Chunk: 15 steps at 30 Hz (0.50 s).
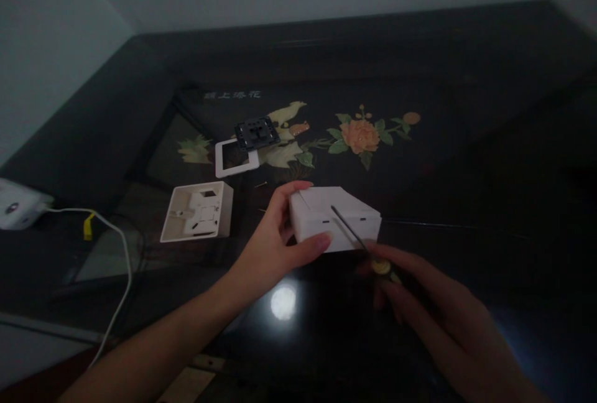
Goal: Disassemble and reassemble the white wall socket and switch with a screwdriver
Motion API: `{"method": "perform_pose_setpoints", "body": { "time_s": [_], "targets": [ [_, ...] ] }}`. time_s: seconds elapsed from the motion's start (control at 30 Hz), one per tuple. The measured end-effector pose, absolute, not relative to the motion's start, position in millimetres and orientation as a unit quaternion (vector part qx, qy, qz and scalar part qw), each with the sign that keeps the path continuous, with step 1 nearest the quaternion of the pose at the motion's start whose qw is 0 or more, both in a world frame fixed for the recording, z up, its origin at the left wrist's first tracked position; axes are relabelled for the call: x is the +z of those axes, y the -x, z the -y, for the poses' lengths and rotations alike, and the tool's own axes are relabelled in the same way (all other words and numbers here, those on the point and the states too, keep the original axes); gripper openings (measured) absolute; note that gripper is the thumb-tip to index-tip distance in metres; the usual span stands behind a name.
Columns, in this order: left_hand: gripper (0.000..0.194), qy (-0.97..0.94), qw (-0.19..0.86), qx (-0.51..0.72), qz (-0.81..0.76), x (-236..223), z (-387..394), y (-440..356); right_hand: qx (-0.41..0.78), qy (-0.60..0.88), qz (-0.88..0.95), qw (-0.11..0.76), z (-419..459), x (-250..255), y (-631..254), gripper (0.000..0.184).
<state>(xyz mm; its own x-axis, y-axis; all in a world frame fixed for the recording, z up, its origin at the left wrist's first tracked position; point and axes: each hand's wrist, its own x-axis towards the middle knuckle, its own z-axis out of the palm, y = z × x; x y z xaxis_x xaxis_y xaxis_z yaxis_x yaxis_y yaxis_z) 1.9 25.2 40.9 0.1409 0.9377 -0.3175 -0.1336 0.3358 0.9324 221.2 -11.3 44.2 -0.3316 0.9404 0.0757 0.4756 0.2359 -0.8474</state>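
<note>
In the head view my left hand [286,238] grips the left end of a white switch box [349,235], thumb on its near side and fingers behind. Two small dark slots show along that near side. My right hand [420,291] is closed around the yellowish handle of a screwdriver [351,229]. Its thin shaft points up and left, with the tip over the box's top edge region; whether it touches cannot be made out. Left of my left hand lies an open white mounting box [224,216], and two small screws [261,185] rest near it.
A white frame [237,172] and a black mounting plate [257,134] overlap farther back on the dark glossy table [466,142]. At the left edge sit a white plug device [21,205] and its white cable [129,272] with a yellow tag [88,227]. Pale walls border the table.
</note>
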Motion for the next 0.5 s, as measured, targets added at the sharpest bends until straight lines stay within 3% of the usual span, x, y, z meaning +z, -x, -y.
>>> {"method": "perform_pose_setpoints", "body": {
  "time_s": [0.27, 0.5],
  "targets": [
    [0.07, -0.498, 0.529, 0.446, -0.523, 33.9, -30.1, 1.4, 0.297, 0.463, 0.778, 0.304, 15.1, 41.1, -223.0, 0.039],
    [0.072, -0.534, 0.484, 0.451, -0.526, 31.4, -29.0, 4.8, 0.298, 0.458, 0.783, 0.298, 17.1, 40.1, -224.7, 0.042]
  ]
}}
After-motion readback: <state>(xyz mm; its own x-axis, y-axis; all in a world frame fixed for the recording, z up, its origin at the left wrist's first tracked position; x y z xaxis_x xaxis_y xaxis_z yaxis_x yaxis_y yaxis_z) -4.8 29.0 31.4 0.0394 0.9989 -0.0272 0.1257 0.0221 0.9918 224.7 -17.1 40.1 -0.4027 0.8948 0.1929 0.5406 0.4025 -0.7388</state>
